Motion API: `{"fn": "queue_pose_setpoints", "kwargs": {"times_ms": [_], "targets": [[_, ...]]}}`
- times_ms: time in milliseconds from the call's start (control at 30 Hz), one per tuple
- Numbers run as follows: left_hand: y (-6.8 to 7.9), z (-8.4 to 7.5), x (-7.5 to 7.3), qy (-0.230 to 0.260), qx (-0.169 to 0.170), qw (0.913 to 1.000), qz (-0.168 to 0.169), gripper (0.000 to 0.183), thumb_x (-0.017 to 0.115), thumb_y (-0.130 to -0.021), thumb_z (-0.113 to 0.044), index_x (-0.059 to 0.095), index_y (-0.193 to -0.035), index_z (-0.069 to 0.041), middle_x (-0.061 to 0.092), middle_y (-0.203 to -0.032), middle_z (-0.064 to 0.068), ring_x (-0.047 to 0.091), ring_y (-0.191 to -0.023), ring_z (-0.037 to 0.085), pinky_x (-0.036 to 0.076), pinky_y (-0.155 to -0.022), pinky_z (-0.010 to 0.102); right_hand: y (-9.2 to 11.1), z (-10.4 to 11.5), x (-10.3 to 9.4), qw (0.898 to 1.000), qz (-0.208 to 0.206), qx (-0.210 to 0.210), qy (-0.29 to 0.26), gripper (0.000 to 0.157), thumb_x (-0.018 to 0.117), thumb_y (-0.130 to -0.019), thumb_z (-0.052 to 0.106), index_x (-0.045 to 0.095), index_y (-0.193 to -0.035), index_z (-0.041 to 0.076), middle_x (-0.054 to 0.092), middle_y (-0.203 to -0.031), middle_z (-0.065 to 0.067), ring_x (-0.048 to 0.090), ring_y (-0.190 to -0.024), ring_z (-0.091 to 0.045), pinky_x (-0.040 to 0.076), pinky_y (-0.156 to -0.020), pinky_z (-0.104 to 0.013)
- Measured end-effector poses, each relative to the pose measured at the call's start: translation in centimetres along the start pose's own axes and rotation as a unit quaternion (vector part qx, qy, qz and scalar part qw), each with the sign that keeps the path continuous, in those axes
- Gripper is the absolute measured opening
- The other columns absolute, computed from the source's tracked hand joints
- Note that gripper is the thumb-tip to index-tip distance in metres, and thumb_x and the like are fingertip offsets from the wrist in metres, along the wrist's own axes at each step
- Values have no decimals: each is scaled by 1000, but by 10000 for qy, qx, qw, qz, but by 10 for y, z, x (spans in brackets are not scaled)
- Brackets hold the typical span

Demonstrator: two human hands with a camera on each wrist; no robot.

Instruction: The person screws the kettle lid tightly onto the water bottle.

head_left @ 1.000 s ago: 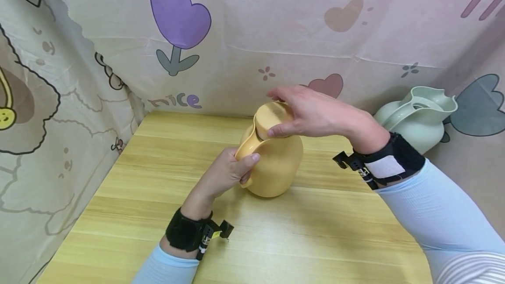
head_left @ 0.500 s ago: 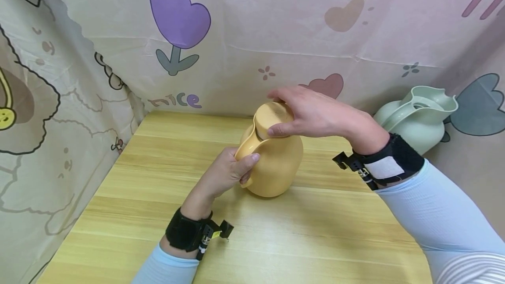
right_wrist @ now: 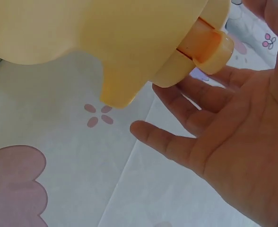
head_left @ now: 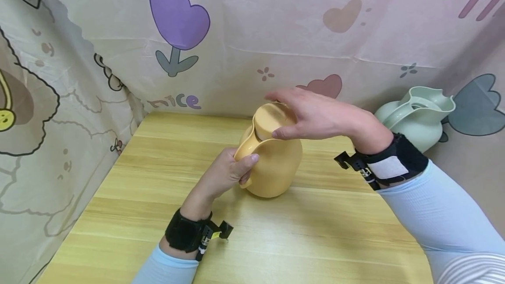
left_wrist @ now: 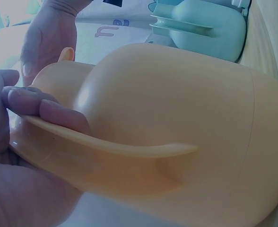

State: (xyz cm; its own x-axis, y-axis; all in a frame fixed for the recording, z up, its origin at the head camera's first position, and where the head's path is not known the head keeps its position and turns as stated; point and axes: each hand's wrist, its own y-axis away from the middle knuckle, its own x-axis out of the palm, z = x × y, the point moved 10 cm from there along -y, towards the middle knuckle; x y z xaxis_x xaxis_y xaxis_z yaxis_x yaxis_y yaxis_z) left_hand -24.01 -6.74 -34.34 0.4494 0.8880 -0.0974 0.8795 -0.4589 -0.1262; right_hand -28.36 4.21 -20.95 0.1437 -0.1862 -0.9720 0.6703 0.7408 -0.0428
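A yellow jug [head_left: 276, 168] stands on the wooden table, its round lid [head_left: 272, 119] seated in the neck. My left hand [head_left: 222, 172] grips the jug's handle [left_wrist: 101, 168], thumb lying on top. Over the lid is my right hand [head_left: 323, 115], with the thumb by its near edge and the fingers reaching round the far side. In the right wrist view those fingers [right_wrist: 191, 101] are spread and fairly straight, close beside the lid's tab [right_wrist: 214, 52]; whether they touch it I cannot tell. The jug's spout [right_wrist: 117, 90] points toward the back.
A pale green jug [head_left: 418, 122] stands at the back right, behind my right wrist. The wooden table [head_left: 158, 214] ends at a printed cloth [head_left: 252, 25] hanging behind it. Another cloth hangs along the left side.
My right hand has eased slightly right and its thumb has slid off the lid's top toward the edge. The left hand and the jug have stayed in place.
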Motion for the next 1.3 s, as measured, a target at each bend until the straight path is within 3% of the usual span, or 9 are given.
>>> {"fn": "queue_pose_setpoints", "kwargs": {"times_ms": [100,200,367,500,667,800,933,1200,1300], "targets": [[0,1,0,26,1,10000,0,38,57,-96,-30,49,-71,-2,46,-55,8,43,-50,20,39,-49,29,0,2,1,10000,30,-93,-11,71,68,-83,44,38,-143,19,49,-133,6,45,-115,-14,40,-98,-38],[0,1,-1,19,6,10000,-16,39,57,-96,-31,49,-71,-1,46,-55,9,43,-50,20,39,-48,29,-2,-1,0,10000,-63,11,15,67,68,-83,49,43,-138,20,52,-126,6,46,-112,-14,40,-95,-38],[1,2,-1,-24,5,10000,-29,40,57,-96,-32,49,-71,-2,46,-55,9,44,-50,21,39,-49,29,-3,-8,0,9992,-147,361,48,77,64,-79,66,44,-137,18,53,-125,1,46,-115,-17,40,-97,-41],[0,2,-1,-41,-4,10000,-14,38,57,-96,-32,50,-71,-4,46,-55,7,44,-50,20,39,-49,29,-2,-8,0,9993,-148,341,39,84,62,-78,69,41,-140,16,52,-133,-4,45,-122,-20,39,-102,-43],[0,3,-1,-53,-23,10000,-28,37,58,-95,-31,50,-72,-3,46,-55,7,44,-51,20,39,-49,29,-2,-2,0,10000,-65,60,-5,81,66,-82,59,37,-144,16,47,-140,0,42,-126,-18,36,-106,-42],[0,2,-1,8,-6,10000,-26,38,57,-96,-30,50,-72,-2,46,-56,8,43,-51,20,39,-49,29,-3,4,3,9998,24,-171,-44,74,69,-83,44,37,-144,17,49,-134,4,44,-116,-14,38,-100,-38],[1,1,-1,27,0,10000,-21,39,57,-96,-31,49,-72,-1,45,-56,10,43,-51,20,39,-49,29,-4,4,3,9998,7,-188,-29,70,69,-83,41,40,-141,18,51,-127,7,47,-109,-13,39,-95,-35],[0,-1,-1,-96,62,9999,-6,38,57,-96,-30,49,-70,-3,46,-55,8,43,-50,20,39,-48,29,-4,-14,1,9984,-146,555,17,90,60,-75,75,41,-139,15,54,-128,-4,48,-118,-20,41,-98,-44],[0,-1,0,-94,72,9999,-4,38,57,-95,-30,49,-70,-3,46,-55,8,44,-50,20,39,-48,29,-3,-15,1,9982,-210,564,-67,93,59,-73,78,42,-139,14,54,-128,-5,48,-118,-20,41,-99,-44]]}}
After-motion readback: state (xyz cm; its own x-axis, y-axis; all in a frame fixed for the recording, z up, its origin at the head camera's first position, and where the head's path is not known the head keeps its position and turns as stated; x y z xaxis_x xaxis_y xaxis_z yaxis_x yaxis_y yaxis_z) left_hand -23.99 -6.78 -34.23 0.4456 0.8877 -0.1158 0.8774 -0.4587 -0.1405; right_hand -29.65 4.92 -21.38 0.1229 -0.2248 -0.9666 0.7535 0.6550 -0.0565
